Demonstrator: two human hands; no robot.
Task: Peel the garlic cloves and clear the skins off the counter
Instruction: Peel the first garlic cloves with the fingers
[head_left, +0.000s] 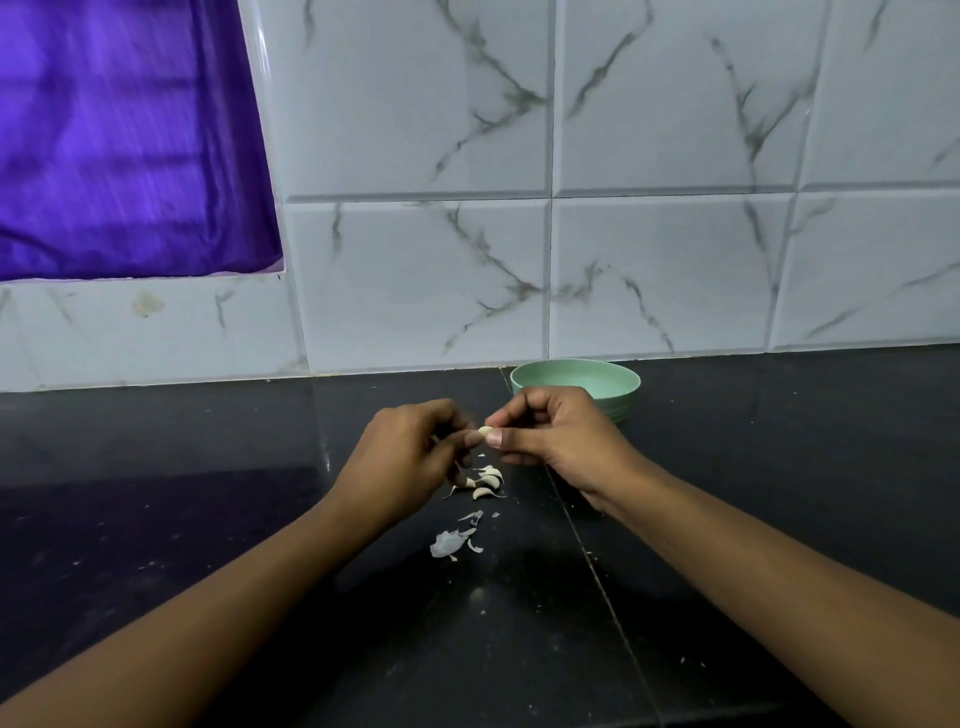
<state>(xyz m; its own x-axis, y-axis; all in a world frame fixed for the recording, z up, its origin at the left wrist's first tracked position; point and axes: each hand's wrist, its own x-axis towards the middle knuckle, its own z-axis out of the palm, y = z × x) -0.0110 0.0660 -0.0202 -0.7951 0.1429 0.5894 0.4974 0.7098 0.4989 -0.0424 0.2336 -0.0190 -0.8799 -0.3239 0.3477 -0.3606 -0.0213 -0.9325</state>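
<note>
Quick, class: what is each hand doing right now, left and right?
Left hand: fingers curled, pinching one end of the garlic clove.
Right hand: thumb and forefinger pinching the same clove.

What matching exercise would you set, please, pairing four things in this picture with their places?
Things:
1. bowl
2. held clove
3. skins
4. loose cloves

Places:
A. pinched between left hand and right hand
B. on the counter, nearest the person
C. by the wall, behind the right hand
D. on the counter, just below the hands

Pairs: 1-C, 2-A, 3-B, 4-D
</note>
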